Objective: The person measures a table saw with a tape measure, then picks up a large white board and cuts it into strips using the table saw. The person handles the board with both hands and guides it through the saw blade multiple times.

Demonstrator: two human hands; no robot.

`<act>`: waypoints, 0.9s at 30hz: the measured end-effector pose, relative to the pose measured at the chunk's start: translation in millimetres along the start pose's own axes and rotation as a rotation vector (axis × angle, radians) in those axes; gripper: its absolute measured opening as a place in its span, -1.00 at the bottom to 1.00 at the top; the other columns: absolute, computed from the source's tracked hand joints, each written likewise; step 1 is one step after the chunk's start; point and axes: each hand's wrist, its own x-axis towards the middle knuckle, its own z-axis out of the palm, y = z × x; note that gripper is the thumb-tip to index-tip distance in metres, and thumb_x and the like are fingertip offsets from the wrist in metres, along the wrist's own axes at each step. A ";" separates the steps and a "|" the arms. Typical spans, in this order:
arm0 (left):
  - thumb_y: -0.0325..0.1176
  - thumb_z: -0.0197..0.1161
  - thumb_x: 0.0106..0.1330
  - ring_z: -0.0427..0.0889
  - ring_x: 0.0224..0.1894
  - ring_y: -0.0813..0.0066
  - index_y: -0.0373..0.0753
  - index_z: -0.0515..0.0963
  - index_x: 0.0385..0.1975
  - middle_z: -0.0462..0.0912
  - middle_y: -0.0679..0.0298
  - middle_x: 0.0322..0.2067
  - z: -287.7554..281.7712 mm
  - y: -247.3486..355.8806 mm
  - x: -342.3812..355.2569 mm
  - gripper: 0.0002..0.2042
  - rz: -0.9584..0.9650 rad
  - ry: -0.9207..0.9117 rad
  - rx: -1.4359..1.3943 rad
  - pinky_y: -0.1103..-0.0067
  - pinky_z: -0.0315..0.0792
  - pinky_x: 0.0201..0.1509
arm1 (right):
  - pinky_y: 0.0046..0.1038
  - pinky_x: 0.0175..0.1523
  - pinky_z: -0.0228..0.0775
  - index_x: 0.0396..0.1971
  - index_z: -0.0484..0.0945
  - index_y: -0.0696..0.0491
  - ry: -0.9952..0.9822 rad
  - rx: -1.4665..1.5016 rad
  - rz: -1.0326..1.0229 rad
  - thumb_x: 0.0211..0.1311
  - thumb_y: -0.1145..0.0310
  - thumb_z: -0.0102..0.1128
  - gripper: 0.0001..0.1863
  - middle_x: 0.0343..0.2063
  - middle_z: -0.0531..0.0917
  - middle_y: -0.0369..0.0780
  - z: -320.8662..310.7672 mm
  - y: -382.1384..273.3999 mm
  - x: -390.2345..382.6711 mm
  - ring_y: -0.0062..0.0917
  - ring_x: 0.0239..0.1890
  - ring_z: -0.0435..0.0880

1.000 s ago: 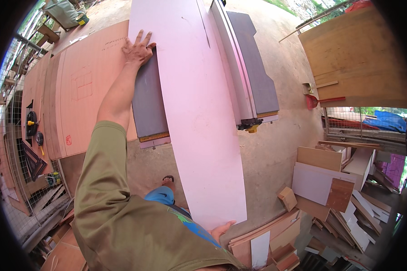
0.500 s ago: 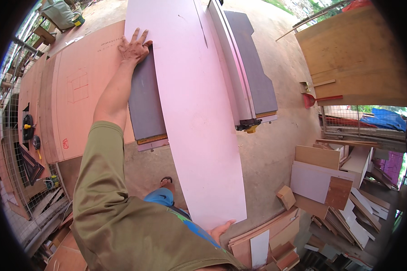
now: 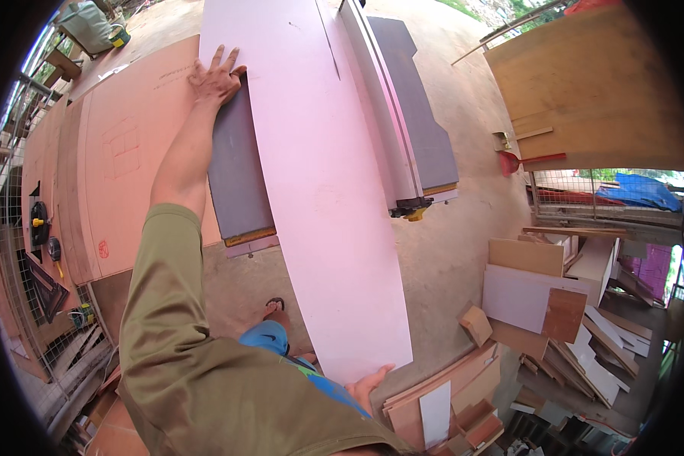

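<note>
As my left hand (image 3: 216, 76) slides further up the long pale pink laminated board (image 3: 311, 175), fingers spread flat on its left edge, my right hand (image 3: 368, 384) cups its near end; the board advances over the grey saw desk (image 3: 235, 175).

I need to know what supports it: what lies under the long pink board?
The pink board rests on a grey saw table, beside a fence rail. Whatever sits beneath its middle is covered.
</note>
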 end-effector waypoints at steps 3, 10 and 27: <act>0.33 -0.13 0.50 -0.08 0.59 -0.35 0.51 0.18 0.54 0.00 0.57 0.63 0.3 1.1 -1.5 -0.40 0.001 -0.002 -0.011 -0.22 -0.13 0.55 | -0.08 0.52 0.20 0.54 0.16 0.07 -0.163 0.126 -0.023 0.53 -0.40 -0.30 -0.08 0.50 0.29 -0.11 -5.5 11.8 19.9 -0.15 0.47 0.31; 0.29 -0.14 0.54 -0.13 0.61 -0.32 0.39 0.19 0.56 -0.05 0.17 0.64 4.6 13.5 -8.0 -0.40 -0.097 0.007 -0.123 -0.16 -0.18 0.60 | -0.04 0.53 0.16 0.54 0.15 0.03 -0.354 0.197 -0.051 0.53 -0.41 -0.33 -0.10 0.51 0.26 -0.13 -19.0 19.6 34.7 -0.13 0.48 0.29; 0.00 -0.14 0.57 -0.06 0.65 0.10 -0.31 0.02 0.59 0.05 0.00 0.59 -8.1 70.3 -212.8 -0.29 0.097 0.012 -0.510 0.22 -0.24 0.70 | -0.03 0.50 0.19 0.53 0.18 0.02 -0.855 0.316 -0.040 0.51 -0.33 -0.12 -0.14 0.43 0.37 -0.15 -15.5 13.0 45.7 -0.16 0.44 0.34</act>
